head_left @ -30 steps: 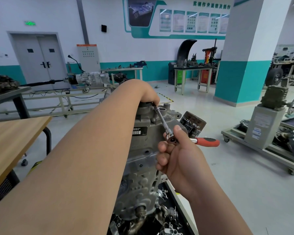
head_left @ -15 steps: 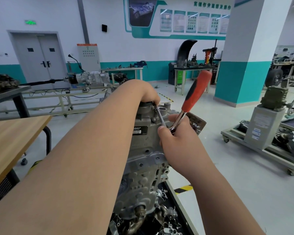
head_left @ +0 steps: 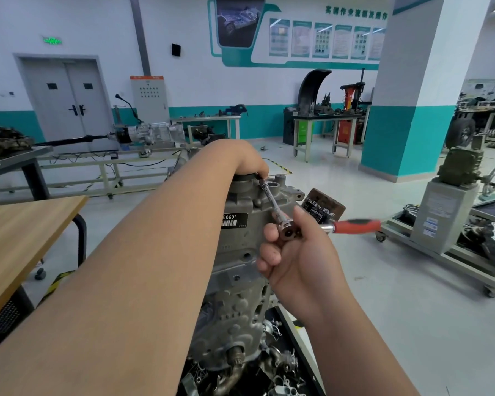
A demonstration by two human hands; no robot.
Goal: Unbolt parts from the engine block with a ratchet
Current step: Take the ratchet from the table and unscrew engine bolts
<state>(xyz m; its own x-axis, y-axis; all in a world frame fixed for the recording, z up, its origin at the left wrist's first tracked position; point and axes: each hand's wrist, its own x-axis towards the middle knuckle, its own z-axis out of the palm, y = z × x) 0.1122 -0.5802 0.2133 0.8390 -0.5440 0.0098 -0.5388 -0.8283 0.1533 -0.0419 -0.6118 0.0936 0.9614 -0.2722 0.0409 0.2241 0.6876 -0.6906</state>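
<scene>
1. Gripping the ratchet (head_left: 287, 231) at its chrome head: right hand (head_left: 295, 261), fingers curled round it, thumb raised.
2. Swung down since half a second ago: red handle (head_left: 357, 226), formerly angled up-right, now level and pointing right.
3. Slanting from the ratchet head up to the top edge of the engine block (head_left: 240, 252): extension bar (head_left: 270, 200).
4. Resting atop the block at the bar's far end, unmoved: left hand (head_left: 249, 161); fingers hidden, grip not discernible.

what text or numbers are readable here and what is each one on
"6660*" on the black label on the engine block, above a barcode.
Green sign over the double door: blurred.
Wall banner heading: Chinese characters, too blurred to read.
Posters beneath it: too small.
Oil filter label: blurred.
Stickers on the grey stand: too small.
</scene>
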